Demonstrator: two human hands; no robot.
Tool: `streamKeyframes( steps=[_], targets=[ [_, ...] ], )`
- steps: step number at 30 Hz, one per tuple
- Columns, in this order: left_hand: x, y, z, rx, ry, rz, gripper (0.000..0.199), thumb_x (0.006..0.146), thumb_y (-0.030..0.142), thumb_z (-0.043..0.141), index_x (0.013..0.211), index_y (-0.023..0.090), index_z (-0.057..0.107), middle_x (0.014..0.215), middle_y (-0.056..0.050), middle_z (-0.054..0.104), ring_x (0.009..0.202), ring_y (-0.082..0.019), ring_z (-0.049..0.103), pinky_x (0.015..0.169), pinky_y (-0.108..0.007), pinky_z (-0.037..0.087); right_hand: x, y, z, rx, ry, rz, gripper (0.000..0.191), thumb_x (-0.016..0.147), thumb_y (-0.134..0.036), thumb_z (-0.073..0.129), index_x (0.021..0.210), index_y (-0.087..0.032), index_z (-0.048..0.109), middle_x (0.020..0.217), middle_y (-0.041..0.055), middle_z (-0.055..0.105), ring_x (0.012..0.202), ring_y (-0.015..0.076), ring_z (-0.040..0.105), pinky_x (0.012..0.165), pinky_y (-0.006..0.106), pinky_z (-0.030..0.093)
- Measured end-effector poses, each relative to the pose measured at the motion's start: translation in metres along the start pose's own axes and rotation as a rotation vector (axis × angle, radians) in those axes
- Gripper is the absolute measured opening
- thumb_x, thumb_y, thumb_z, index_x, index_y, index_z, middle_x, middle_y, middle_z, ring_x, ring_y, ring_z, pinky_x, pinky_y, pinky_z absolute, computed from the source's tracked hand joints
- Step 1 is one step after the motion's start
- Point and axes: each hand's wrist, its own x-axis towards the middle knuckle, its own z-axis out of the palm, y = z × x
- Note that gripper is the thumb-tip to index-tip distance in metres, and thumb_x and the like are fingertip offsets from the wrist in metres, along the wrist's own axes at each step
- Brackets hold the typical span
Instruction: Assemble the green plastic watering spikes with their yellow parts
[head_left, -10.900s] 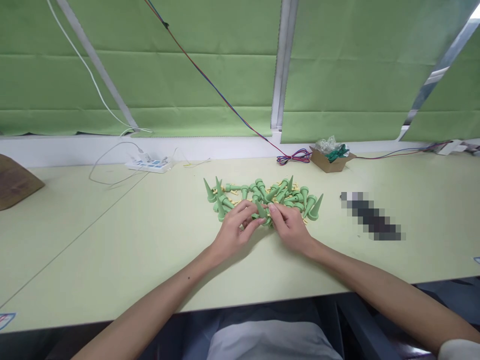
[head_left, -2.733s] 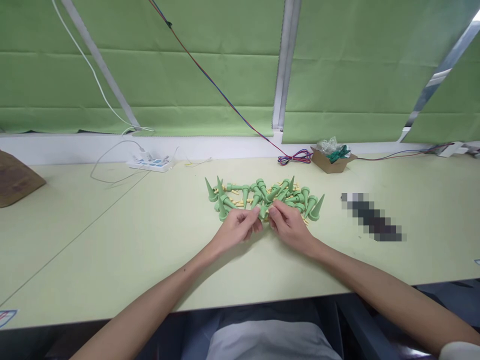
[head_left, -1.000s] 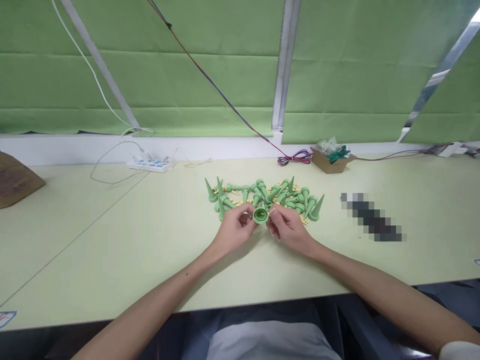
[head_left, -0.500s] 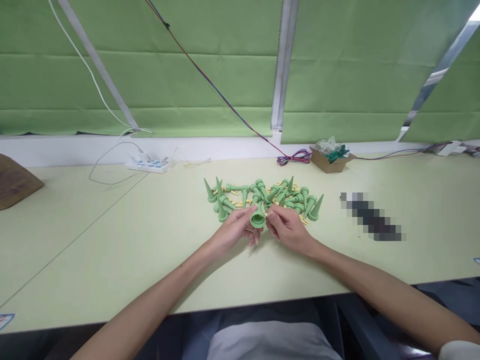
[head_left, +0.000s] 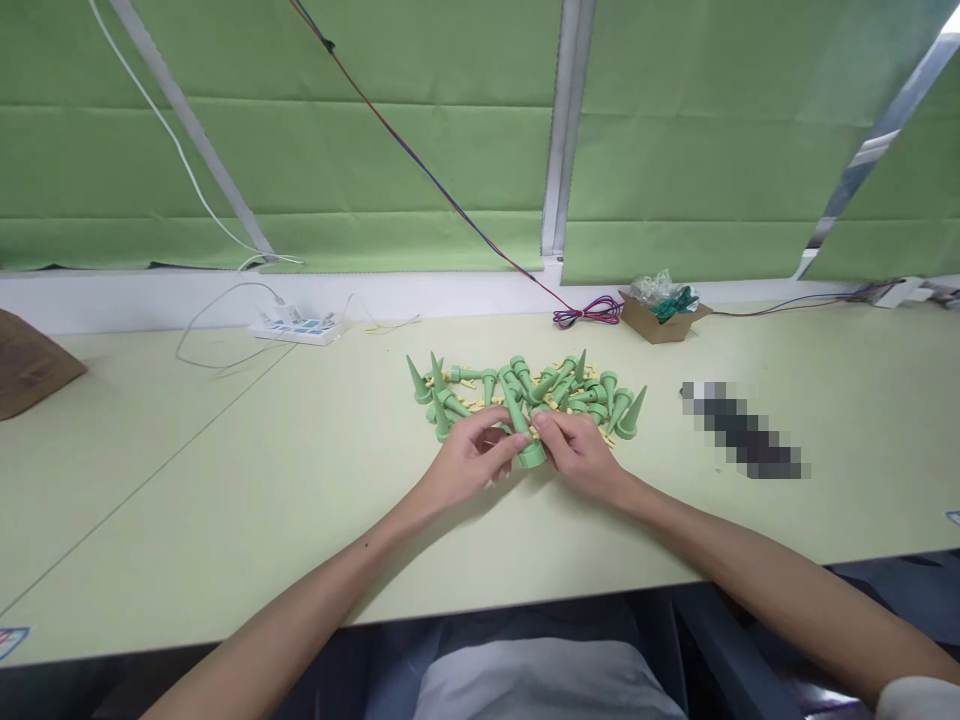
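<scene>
My left hand (head_left: 476, 452) is closed round a green plastic watering spike (head_left: 531, 453), its wide round end toward me and its pointed tip leaning away. At the spike's right side my right hand (head_left: 581, 452) pinches a small yellow valve piece (head_left: 535, 433) against it; the fingers partly hide this piece, and how far it sits in the spike I cannot tell. Just beyond both hands lies a pile of similar green spikes (head_left: 628, 415), several standing point up and others lying down, with small yellow pieces (head_left: 466, 383) scattered among them.
Behind the pile are a small cardboard box (head_left: 654, 325) holding clear and green plastic, and a coil of red-blue wire (head_left: 587, 315). A white power strip (head_left: 296, 328) lies back left, a brown object (head_left: 34, 365) far left. A blurred dark object (head_left: 746, 432) is at right.
The spike has tipped from its open round end facing me to its side showing, and has come slightly nearer. My left thumb now presses on its side. My right hand stays beside it.
</scene>
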Motion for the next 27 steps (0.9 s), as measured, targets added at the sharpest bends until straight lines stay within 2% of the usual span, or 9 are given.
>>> streamKeyframes(
  steps=[4,8,15,20,23,27],
  targets=[
    [0.0000,-0.0021,0.0030,0.194,0.103,0.156,0.025,0.089,0.038,0.062,0.077,0.016,0.059,0.079,-0.001,0.050,0.065,-0.011,0.051,0.052,-0.022,0.042,0.0001,0.0024,0.0014,-0.037,0.029,0.022,0.047,0.102,-0.036,0.037,0.057,-0.020,0.032,0.049,-0.0049,0.032,0.046,0.0093,0.029,0.049,0.027,0.025],
    [0.0012,-0.0039,0.0040,0.296,0.171,0.280,0.022,0.091,0.031,0.060,0.074,0.016,0.058,0.077,-0.002,0.049,0.070,-0.012,0.048,0.055,-0.022,0.041,0.0007,0.0016,0.0021,-0.043,0.045,0.034,0.046,0.101,-0.038,0.037,0.059,-0.020,0.033,0.050,-0.0049,0.032,0.047,0.0095,0.031,0.051,0.026,0.027],
    [0.0007,-0.0074,0.0040,0.372,0.232,0.353,0.023,0.091,0.028,0.059,0.071,0.017,0.056,0.074,-0.001,0.049,0.066,-0.012,0.047,0.053,-0.023,0.038,0.0002,0.0033,0.0035,-0.048,0.059,0.058,0.044,0.102,-0.041,0.037,0.062,-0.021,0.035,0.051,-0.0049,0.035,0.048,0.0101,0.033,0.051,0.026,0.029],
    [-0.0014,-0.0083,0.0038,0.446,0.207,0.398,0.024,0.092,0.029,0.058,0.071,0.017,0.058,0.079,-0.003,0.056,0.070,-0.013,0.051,0.060,-0.024,0.041,-0.0009,0.0043,0.0035,-0.059,0.071,0.078,0.050,0.102,-0.044,0.035,0.058,-0.021,0.033,0.048,-0.0045,0.032,0.046,0.0103,0.031,0.049,0.028,0.026],
    [-0.0019,-0.0082,0.0044,0.486,0.192,0.384,0.020,0.094,0.030,0.055,0.078,0.018,0.063,0.079,-0.004,0.057,0.071,-0.014,0.051,0.063,-0.026,0.042,-0.0006,0.0028,0.0034,-0.054,0.083,0.104,0.053,0.102,-0.048,0.035,0.057,-0.020,0.034,0.047,-0.0037,0.035,0.046,0.0104,0.033,0.048,0.028,0.026],
    [-0.0022,-0.0100,0.0067,0.516,0.176,0.366,0.017,0.095,0.028,0.052,0.103,0.021,0.065,0.084,-0.004,0.058,0.069,-0.013,0.050,0.064,-0.026,0.042,0.0005,0.0004,0.0027,-0.026,0.105,0.121,0.051,0.101,-0.049,0.036,0.059,-0.021,0.036,0.050,-0.0032,0.040,0.047,0.0106,0.037,0.050,0.027,0.030]
  ],
)
